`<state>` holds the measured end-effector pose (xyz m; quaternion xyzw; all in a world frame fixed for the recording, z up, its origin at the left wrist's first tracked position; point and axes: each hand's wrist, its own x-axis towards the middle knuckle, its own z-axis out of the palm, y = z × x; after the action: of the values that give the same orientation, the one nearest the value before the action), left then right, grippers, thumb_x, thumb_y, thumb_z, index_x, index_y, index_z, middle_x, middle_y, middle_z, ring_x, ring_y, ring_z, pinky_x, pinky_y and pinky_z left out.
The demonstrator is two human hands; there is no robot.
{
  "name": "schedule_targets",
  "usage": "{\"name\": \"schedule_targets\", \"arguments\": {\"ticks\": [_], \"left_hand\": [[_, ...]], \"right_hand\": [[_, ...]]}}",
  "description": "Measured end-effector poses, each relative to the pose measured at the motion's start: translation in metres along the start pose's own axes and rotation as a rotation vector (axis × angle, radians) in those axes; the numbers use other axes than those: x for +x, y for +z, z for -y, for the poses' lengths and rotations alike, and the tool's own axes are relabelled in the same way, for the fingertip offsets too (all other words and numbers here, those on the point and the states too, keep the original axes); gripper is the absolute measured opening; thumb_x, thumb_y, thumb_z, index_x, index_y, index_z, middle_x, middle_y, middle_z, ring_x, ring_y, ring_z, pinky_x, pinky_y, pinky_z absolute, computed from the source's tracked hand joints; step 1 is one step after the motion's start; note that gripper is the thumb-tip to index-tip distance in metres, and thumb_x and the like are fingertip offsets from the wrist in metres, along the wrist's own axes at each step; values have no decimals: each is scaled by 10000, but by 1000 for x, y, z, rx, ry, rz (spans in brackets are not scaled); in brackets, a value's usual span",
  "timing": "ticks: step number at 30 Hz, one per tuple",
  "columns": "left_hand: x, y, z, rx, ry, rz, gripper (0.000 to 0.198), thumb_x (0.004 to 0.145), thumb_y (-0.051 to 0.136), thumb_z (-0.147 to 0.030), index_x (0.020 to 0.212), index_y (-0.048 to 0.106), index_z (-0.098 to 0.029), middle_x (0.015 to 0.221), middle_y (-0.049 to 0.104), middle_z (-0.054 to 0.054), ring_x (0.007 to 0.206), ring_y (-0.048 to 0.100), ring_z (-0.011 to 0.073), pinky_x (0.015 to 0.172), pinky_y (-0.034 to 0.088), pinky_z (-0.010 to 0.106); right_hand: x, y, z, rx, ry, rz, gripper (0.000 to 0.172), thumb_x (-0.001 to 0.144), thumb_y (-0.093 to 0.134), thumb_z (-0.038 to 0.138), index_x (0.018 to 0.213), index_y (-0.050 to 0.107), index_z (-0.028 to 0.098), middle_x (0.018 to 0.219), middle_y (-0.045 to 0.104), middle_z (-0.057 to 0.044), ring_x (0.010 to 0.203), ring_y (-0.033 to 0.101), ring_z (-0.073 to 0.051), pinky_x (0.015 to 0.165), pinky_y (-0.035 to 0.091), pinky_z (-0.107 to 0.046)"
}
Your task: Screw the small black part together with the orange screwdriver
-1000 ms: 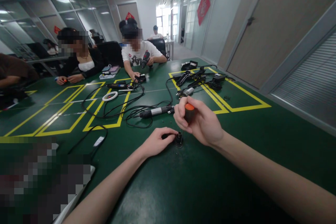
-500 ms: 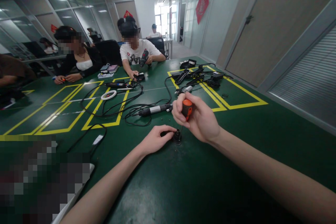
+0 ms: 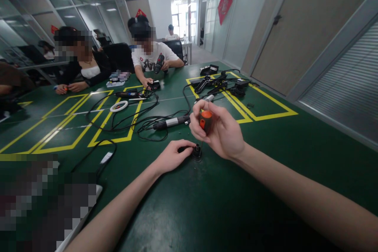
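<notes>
Screwdriver, clasped in right hand, shows handle newly rotated, suggesting active turning; left hand pinches black part.

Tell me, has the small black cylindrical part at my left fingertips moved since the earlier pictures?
No; against the yellow tape, the small black cylindrical part shows no clear shift.

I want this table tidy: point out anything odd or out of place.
Nothing looks spilled or damaged. Black cables loop untidily across yellow tape lines, and tiny pieces lie loose near the silver-and-black tool, outside the marked areas; too small to identify.
</notes>
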<state>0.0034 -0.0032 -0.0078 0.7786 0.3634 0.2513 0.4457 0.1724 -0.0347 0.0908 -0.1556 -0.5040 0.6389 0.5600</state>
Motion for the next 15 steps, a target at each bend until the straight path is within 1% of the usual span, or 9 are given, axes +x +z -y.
{"name": "schedule_targets", "arguments": {"ticks": [3, 5, 8, 11, 13, 15], "left_hand": [[0, 0, 0, -3, -1, 1, 270, 941, 575, -247, 1041, 809, -157, 1063, 808, 55, 1014, 715, 218, 1014, 514, 311], [0, 0, 0, -5, -1, 2, 266, 938, 575, -249, 1023, 807, -150, 1057, 806, 60, 1011, 714, 221, 1011, 514, 316], [-1, 0, -1, -10, 0, 2, 262, 938, 572, -253, 1001, 802, -145, 1061, 803, 66, 1009, 713, 222, 1014, 512, 321], [-1, 0, -2, -13, 3, -2, 257, 938, 571, -251, 984, 800, -144, 1067, 803, 70, 1008, 713, 224, 1015, 511, 324], [-1, 0, -2, -13, 5, -5, 256, 936, 573, -249, 982, 802, -144, 1072, 804, 71, 1012, 715, 224, 1013, 511, 319], [0, 0, -1, -14, 6, -6, 262, 936, 576, -250, 1016, 802, -144, 1087, 805, 70, 1027, 715, 224, 1011, 511, 310]], "right_hand": [[0, 0, -1, 3, -9, 3, 329, 891, 675, 512, 838, 518, 228, 540, 524, 80, 410, 372, -81, 425, 275, -214], [0, -1, -2, -6, -8, 6, 339, 896, 676, 518, 826, 537, 218, 535, 535, 75, 405, 382, -77, 421, 276, -213], [1, -1, -3, -12, 0, -1, 388, 900, 667, 560, 791, 588, 195, 535, 557, 56, 398, 393, -74, 410, 277, -215], [2, 0, -4, -12, 11, -21, 440, 881, 682, 584, 723, 599, 182, 563, 567, 36, 405, 409, -72, 401, 276, -219], [3, 0, -4, 0, 13, -13, 450, 884, 683, 579, 703, 615, 172, 538, 531, 40, 405, 397, -71, 401, 268, -218], [3, -1, -5, 26, 10, 17, 445, 918, 648, 564, 722, 639, 165, 475, 441, 70, 392, 341, -67, 405, 243, -211]]}}
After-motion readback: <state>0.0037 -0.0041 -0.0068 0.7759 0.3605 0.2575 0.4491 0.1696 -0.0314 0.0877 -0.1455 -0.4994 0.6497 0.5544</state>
